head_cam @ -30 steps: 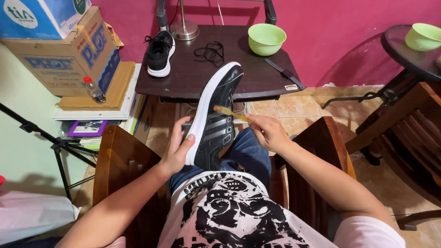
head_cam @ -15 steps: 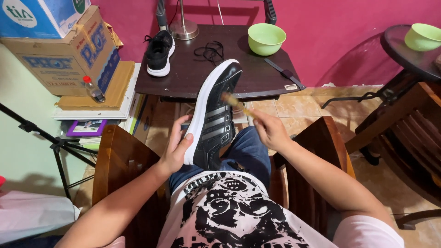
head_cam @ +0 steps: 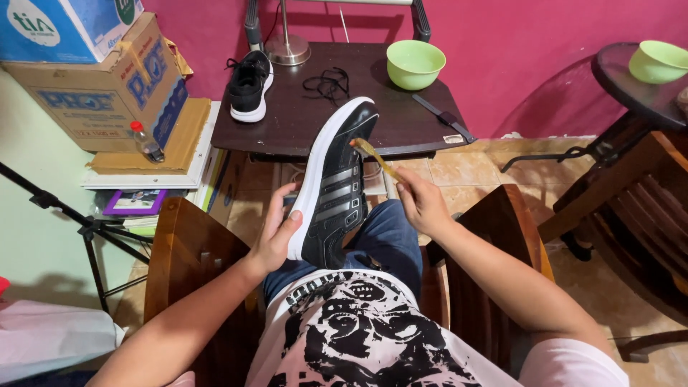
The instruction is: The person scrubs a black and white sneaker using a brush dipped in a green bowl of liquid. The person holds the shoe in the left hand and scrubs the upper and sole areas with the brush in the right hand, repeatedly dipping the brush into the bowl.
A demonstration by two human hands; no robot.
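We see a black sneaker point(head_cam: 334, 188) with a white sole propped on the person's lap, its long axis running from the heel near the body up and away to the toe, which points toward the dark tabletop point(head_cam: 373, 129). The left hand point(head_cam: 276, 233) clasps the sole edge at the heel end, so it lies nearer the shoe's base; the right hand point(head_cam: 423, 204) pinches a slim yellow brush point(head_cam: 374, 158) whose tip meets the toe. On the tabletop sit a second black sneaker point(head_cam: 249, 86), loose black laces point(head_cam: 328, 83) and a green bowl point(head_cam: 415, 64); we cannot tell its contents. Another green bowl point(head_cam: 658, 61) rests on a round side table point(head_cam: 623, 89).
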